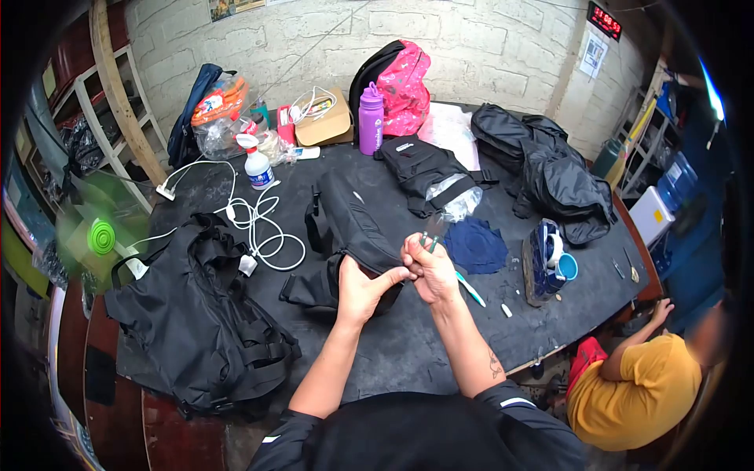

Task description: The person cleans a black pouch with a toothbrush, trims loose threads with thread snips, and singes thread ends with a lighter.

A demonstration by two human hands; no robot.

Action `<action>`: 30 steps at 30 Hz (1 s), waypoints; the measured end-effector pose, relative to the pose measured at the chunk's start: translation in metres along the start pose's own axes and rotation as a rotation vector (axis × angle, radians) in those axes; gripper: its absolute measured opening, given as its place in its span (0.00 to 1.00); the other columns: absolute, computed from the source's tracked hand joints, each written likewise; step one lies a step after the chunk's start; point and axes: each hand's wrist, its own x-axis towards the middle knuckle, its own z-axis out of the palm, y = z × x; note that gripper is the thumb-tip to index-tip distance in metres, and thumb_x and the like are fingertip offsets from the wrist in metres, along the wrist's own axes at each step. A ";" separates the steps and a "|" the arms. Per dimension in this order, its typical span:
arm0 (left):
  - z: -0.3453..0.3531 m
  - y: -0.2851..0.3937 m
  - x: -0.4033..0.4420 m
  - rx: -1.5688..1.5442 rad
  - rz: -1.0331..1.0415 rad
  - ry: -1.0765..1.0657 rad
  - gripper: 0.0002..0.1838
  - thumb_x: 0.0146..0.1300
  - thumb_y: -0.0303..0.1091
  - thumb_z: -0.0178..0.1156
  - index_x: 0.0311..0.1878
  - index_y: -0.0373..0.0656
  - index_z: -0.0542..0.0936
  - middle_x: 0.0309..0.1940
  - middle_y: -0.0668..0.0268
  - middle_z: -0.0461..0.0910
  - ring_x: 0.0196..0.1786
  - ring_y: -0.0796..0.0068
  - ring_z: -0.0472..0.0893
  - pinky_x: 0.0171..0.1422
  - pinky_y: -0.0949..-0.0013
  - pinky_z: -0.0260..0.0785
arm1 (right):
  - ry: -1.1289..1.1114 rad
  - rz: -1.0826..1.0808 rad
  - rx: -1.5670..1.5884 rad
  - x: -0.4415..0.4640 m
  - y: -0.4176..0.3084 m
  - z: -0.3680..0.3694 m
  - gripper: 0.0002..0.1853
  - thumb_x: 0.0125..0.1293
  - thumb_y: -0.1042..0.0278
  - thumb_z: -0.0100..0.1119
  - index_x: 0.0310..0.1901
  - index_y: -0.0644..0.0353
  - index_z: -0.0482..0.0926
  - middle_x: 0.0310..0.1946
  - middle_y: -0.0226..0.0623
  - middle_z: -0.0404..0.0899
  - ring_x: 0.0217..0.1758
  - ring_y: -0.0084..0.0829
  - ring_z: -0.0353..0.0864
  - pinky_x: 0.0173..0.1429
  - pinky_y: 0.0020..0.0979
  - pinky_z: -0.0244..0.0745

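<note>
The held bag [355, 216] is black; the bottle [371, 124] purple; the backpack [404, 85] patterned pink and black; the cloth [476, 247] navy.

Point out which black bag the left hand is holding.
The long black bag in the middle, its near end in the left hand; no hand touches the other black bags.
</note>
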 end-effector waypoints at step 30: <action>-0.025 0.034 0.008 -0.331 -0.128 -0.017 0.25 0.47 0.15 0.65 0.51 0.35 0.75 0.45 0.63 0.80 0.49 0.72 0.79 0.59 0.69 0.69 | -0.013 -0.684 -1.041 -0.027 -0.027 0.036 0.19 0.50 0.79 0.64 0.47 0.61 0.82 0.32 0.34 0.72 0.35 0.27 0.72 0.40 0.24 0.67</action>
